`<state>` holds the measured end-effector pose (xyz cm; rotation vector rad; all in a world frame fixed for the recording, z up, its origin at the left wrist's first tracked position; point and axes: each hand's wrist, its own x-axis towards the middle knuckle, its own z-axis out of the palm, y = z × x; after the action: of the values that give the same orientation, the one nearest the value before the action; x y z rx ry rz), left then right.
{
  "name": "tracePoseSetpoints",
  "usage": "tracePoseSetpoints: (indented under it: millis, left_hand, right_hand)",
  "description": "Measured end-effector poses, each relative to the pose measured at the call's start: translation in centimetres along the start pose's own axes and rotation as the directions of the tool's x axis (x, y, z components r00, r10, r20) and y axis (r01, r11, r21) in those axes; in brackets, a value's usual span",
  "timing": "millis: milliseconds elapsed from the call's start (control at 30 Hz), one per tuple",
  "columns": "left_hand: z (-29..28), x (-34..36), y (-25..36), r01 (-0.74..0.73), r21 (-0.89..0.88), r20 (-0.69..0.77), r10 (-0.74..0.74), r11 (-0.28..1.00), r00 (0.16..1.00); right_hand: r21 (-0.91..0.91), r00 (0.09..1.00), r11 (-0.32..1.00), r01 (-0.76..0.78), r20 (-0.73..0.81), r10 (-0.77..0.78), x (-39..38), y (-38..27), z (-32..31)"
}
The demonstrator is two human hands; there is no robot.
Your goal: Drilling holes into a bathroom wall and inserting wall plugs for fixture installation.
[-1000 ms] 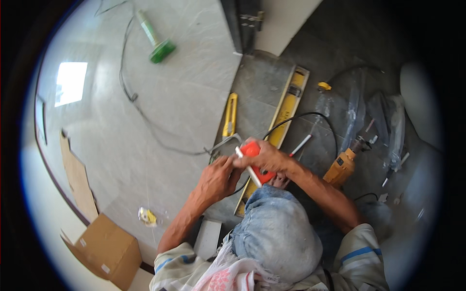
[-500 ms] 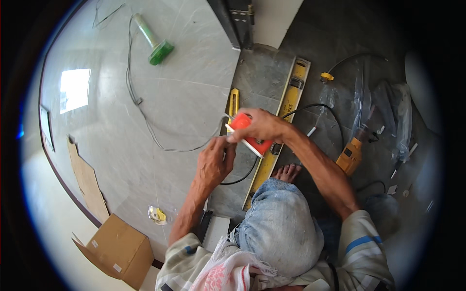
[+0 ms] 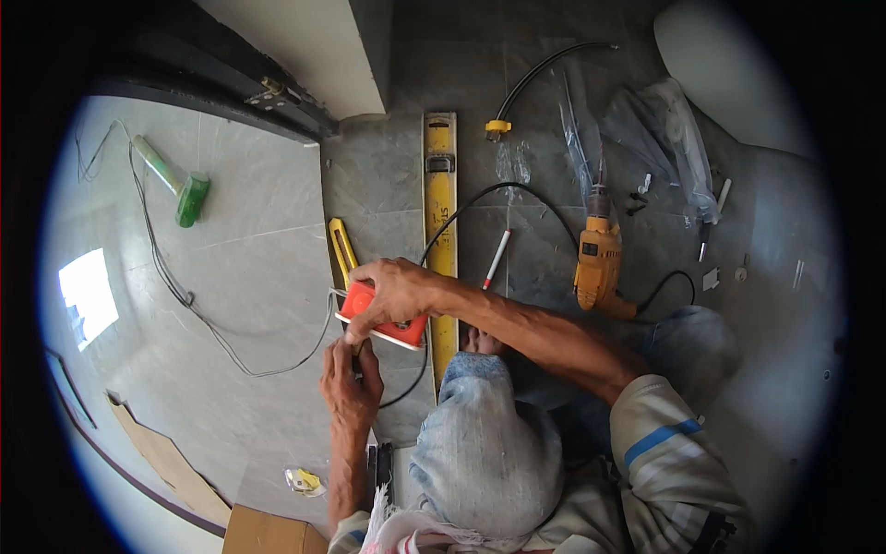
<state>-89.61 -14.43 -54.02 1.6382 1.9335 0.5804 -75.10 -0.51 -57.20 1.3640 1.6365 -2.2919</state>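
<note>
In the middle of the view, my right hand [image 3: 395, 288] reaches across and grips a small red box with a white plate edge [image 3: 358, 300]. Its fingers curl over the top and the far side, and the thumb comes down the left end. Just below, my left hand [image 3: 351, 388] has its fingertips drawn together against the box's lower left corner. Whatever they pinch is hidden or too small to name. A thin grey cable [image 3: 247, 372] loops over the floor from the left up to the box. A yellow-handled tool [image 3: 342, 247] lies just beyond the box.
A long yellow spirit level [image 3: 442, 205] lies under my right forearm. To the right are an orange power drill [image 3: 598, 266], its black cord, a white marker [image 3: 497, 258] and clear plastic wrapping [image 3: 681, 138]. A green-headed mallet [image 3: 192, 198] lies far left; a cardboard box [image 3: 272, 533] stands near.
The view has turned, so floor, tools and hands now appear shifted left and rotated. My right hand still grips the red box, and my left fingers stay close against its lower edge.
</note>
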Motion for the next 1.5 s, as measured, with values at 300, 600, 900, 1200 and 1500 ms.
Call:
tracePoseSetpoints:
  millis: [300, 600, 900, 1200, 1500]
  left_hand:
    - [0.7, 1.5, 1.8, 0.065, -0.138, 0.002, -0.065, 0.988, 0.998]
    - [-0.7, -1.9, -0.1, 0.09, -0.153, 0.153, -0.066, 0.984, 0.986]
    - [0.3, -1.3, -0.5, 0.546, -0.417, 0.57, -0.259, 0.727, 0.78]
    - [5.8, 9.5, 7.8, 0.253, -0.494, 0.529, 0.057, 0.832, 0.847]
    - [16.1, 13.5, 10.6, -0.34, -0.251, 0.533, 0.423, 0.906, 0.733]
  right_hand:
    - [0.074, 0.996, 0.995, 0.067, -0.064, -0.062, 0.4, 2.8, -1.3]
    - [0.132, 0.986, 0.987, 0.089, -0.155, -0.068, 1.1, 1.5, -7.7]
    - [0.074, 0.83, 0.872, 0.484, -0.354, -0.431, 5.9, -1.9, -2.5]
    - [-0.149, -0.223, 0.864, -0.48, -0.932, -0.284, -13.9, 19.5, -19.2]
    - [-0.021, 0.387, 0.955, -0.296, -0.917, 0.099, -16.7, 18.8, -17.6]
